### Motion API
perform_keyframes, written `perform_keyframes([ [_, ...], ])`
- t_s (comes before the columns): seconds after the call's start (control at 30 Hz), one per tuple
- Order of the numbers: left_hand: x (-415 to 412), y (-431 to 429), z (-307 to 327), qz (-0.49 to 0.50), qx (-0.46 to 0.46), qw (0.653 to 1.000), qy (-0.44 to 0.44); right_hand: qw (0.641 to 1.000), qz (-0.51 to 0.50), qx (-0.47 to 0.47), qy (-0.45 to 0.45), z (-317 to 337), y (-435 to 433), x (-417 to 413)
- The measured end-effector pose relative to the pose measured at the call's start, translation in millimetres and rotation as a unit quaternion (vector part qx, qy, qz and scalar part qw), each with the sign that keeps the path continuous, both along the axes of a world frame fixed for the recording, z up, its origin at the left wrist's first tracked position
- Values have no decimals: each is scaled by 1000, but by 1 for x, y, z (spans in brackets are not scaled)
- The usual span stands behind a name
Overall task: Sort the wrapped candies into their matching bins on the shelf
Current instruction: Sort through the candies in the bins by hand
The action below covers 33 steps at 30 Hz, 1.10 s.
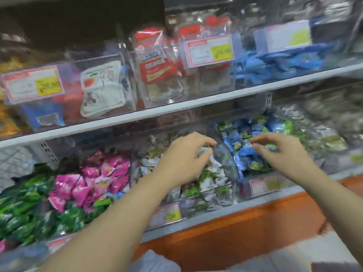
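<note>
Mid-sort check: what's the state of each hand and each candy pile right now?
left hand: fingers curled among the green-and-white candies; grip too blurred to confirm.
right hand: fingers curled over the blue candies; grip unclear.
green-and-white candies: piled in their bin.
blue candies: piled, some green wrappers mixed in.
pink candies: heaped, untouched.

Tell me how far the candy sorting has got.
Done: pink candies and green candies sit mostly grouped. In hand: the left hand grips a white wrapper over the white-and-green bin; the right hand hovers curled over the blue bin, hold unclear. Left: green wrappers mixed among the blue.
</note>
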<state>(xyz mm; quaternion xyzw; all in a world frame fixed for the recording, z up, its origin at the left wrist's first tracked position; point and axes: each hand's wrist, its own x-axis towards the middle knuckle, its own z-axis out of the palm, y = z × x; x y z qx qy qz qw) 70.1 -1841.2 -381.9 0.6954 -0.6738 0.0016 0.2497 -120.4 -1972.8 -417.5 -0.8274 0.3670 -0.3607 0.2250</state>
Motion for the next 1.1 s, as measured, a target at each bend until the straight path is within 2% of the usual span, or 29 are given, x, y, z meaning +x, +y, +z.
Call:
perform_keyframes([
  [0.3, -62, -98, -12, -128, 55, 989, -42, 997, -62, 13, 38, -28, -46, -88],
  [0.43, -88, -130, -20, -178, 97, 977, -72, 992, -55, 30, 108, -37, -57, -102],
  [0.53, -107, -152, -27, -191, 92, 975, -58, 987, -46, 48, 144, -45, -63, -111],
  [0.63, -120, -175, -33, -218, 103, 967, -88, 988, -45, 54, 135, -46, -67, -117],
  [0.77, -123, -195, -39, -218, 146, 941, -216, 988, -62, 74, 121, -43, -69, -126],
  [0.87, -115, -202, -44, -202, 153, 928, -275, 987, -64, 95, 109, -44, -68, -131],
  [1.0, -116, -208, -47, -228, 111, 915, -313, 988, -69, 115, 80, -45, -72, -132],
  [1.1, -126, -213, -45, -251, 87, 915, -305, 987, -120, 99, 34, -43, -79, -133],
])
